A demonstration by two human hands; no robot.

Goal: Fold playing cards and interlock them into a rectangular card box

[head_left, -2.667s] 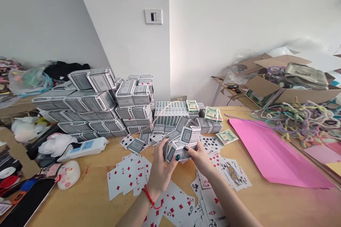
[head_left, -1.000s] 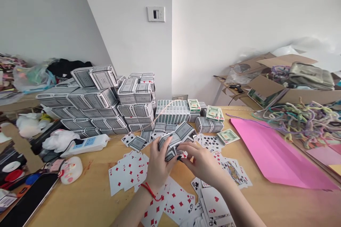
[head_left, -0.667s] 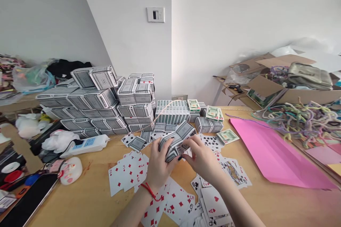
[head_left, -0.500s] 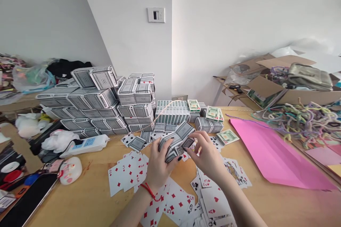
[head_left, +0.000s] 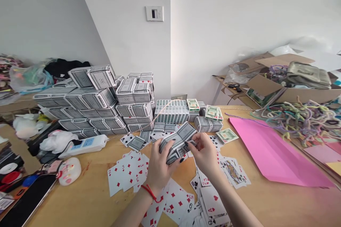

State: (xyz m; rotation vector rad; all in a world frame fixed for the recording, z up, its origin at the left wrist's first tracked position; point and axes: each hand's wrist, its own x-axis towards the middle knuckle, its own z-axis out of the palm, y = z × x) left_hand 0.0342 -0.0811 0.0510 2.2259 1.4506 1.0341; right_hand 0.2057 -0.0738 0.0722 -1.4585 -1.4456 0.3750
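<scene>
A tilted box built of folded playing cards (head_left: 183,132), grey-patterned backs outward, is held above the table by my left hand (head_left: 158,165), its fingers over the top and thumb along the near side. At the box's right end my right hand (head_left: 206,152) pinches a folded playing card (head_left: 190,146), which touches the box; its inner part is hidden by the fingers. Loose face-up cards (head_left: 128,172) lie beside my left wrist, and a heap of cards (head_left: 213,202) spreads under my right forearm.
Stacked card boxes (head_left: 93,103) rise at the back left. Green card packs (head_left: 172,111) stand behind my hands. To the right are a pink sheet (head_left: 266,156) and tangled yarn (head_left: 306,117). A power strip (head_left: 86,145) and a white squishy toy (head_left: 69,171) sit left.
My right hand has turned and brought the folded card closer against the box's right end. My left hand keeps its hold, and the view has shifted slightly.
</scene>
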